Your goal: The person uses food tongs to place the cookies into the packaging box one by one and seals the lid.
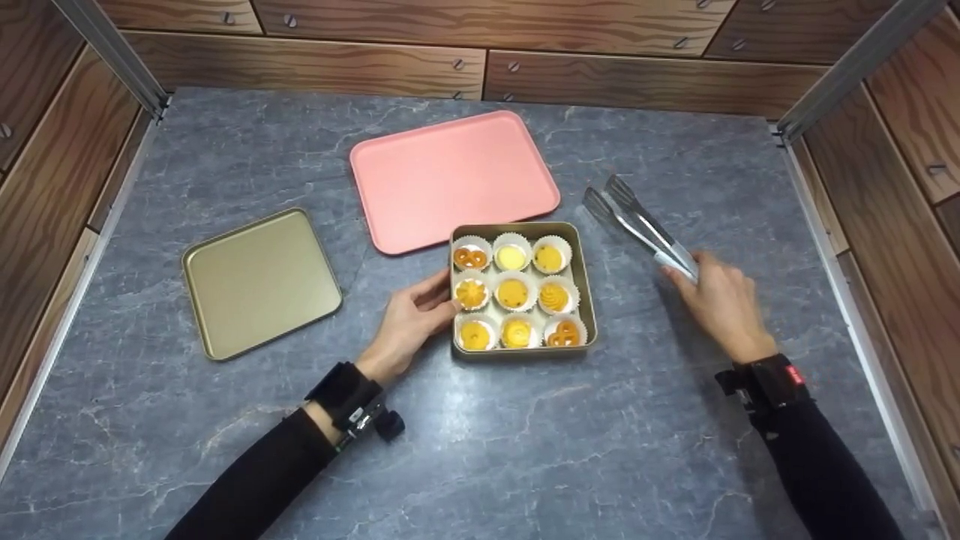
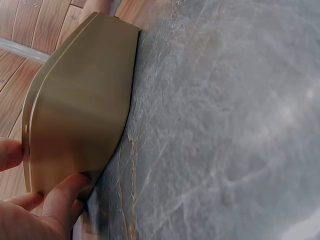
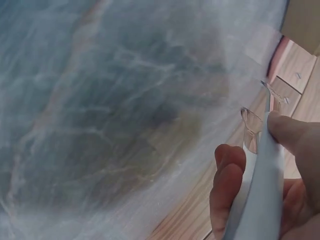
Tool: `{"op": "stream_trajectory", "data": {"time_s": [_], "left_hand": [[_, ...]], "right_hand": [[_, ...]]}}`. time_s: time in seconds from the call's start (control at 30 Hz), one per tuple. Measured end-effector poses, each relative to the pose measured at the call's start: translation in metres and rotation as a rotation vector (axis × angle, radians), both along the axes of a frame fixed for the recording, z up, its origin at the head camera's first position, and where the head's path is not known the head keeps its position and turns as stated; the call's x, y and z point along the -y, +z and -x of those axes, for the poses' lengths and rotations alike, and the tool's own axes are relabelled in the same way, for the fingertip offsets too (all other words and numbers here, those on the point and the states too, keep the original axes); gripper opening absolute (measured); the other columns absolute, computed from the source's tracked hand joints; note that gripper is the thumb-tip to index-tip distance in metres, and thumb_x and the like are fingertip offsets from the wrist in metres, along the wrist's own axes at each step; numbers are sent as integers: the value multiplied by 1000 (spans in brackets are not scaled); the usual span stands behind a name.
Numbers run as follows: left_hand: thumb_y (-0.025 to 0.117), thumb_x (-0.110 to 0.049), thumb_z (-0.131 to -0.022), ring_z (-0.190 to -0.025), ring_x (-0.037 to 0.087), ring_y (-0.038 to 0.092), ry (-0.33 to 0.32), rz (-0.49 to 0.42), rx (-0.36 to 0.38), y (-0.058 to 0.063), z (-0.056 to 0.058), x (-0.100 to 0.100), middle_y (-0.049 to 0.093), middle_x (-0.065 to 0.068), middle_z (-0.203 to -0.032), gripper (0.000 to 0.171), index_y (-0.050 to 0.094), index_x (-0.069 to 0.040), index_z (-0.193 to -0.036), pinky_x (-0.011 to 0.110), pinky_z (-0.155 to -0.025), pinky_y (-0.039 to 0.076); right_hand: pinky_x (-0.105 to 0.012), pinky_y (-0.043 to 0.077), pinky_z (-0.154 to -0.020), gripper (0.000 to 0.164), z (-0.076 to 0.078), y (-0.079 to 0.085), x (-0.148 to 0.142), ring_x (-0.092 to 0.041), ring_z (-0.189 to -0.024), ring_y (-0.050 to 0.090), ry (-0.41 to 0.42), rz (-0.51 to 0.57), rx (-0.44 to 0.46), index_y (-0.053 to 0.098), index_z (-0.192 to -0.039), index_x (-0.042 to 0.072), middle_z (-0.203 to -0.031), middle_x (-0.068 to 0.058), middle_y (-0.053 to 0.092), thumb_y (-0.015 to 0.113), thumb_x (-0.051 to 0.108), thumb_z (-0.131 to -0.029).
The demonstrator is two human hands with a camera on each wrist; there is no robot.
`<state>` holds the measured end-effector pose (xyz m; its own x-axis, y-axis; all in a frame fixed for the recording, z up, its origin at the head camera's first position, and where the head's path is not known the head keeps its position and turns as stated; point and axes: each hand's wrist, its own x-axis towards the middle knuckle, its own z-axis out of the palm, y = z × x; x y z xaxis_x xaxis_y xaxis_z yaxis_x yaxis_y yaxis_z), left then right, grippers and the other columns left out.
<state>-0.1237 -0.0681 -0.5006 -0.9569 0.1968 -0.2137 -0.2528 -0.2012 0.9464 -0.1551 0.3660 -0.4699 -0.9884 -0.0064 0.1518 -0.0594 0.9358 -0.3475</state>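
A gold tin box [image 1: 523, 354] stands on the table, with small yellow and orange pastries [image 1: 513, 292] in white paper cups in three rows of three. My left hand [image 1: 405, 319] holds the box at its left side. In the left wrist view, the thumb is at the rim and the fingers [image 2: 65, 195] press low on the gold wall. To the right, my right hand [image 1: 720, 304] grips a pair of tongs [image 1: 643, 229] by the pale handles, with slotted metal heads pointing up and left. The tong heads are apart and hold nothing, as the right wrist view also shows.
Behind the box lies a pink tray [image 1: 454, 180], its near edge close to the box's back left corner. A flat gold lid [image 1: 262, 281] lies at the left. Wood-patterned panels [image 1: 315, 64] enclose the grey marbled table [image 1: 525, 457] at the back and both sides.
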Motion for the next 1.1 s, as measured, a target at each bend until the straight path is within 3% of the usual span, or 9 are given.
{"op": "stream_trajectory", "data": {"time_s": [0.23, 0.43, 0.6, 0.73, 0.97, 1.1], "left_hand": [[68, 6, -92, -136, 36, 55, 24, -29, 18, 0, -2, 1, 47, 25, -154, 67, 43, 2, -153, 33, -105, 55], [68, 6, -92, -136, 35, 55, 26, -22, 16, 0, -3, 2, 46, 24, -155, 66, 43, 2, -153, 33, -105, 55], [70, 5, -92, -135, 34, 56, 20, -13, 7, 0, -3, 3, 46, 22, -156, 67, 43, 0, -153, 33, -105, 55], [71, 3, -91, -136, 34, 56, 14, 10, -4, 1, -2, 3, 45, 21, -157, 68, 43, -1, -153, 33, -106, 54], [73, 0, -92, -137, 34, 54, -4, 57, 0, 2, 0, 3, 44, 21, -157, 69, 42, 0, -153, 32, -107, 53], [74, -8, -95, -138, 32, 53, -13, 116, 20, 4, -1, 9, 42, 20, -159, 68, 41, 1, -154, 33, -110, 51]], "right_hand": [[-64, 43, -50, 46, 4, -3, -1, -46, -61, 57, 43, -48, -19, 61, -107, -11, -72, -22, 57, 71, 33, -100], [-64, 45, -52, 44, 9, -5, -5, -44, -63, 57, 92, -52, 19, 61, -109, -12, -75, -21, 57, 71, 30, -99], [-62, 46, -53, 38, 14, -4, -7, -40, -63, 55, 126, -71, 50, 64, -96, -9, -74, -18, 55, 75, 27, -97], [-61, 46, -56, 39, 18, -1, -11, -40, -67, 57, 150, -76, 78, 66, -97, -10, -79, -20, 58, 76, 27, -95], [-52, 45, -55, 49, 22, 2, -18, -33, -66, 54, 156, -74, 181, 64, -90, -3, -76, -13, 56, 76, 44, -94], [-53, 49, -61, 62, 23, 8, -19, -36, -74, 58, 126, -57, 269, 67, -101, -5, -84, -18, 62, 67, 57, -96]]}}
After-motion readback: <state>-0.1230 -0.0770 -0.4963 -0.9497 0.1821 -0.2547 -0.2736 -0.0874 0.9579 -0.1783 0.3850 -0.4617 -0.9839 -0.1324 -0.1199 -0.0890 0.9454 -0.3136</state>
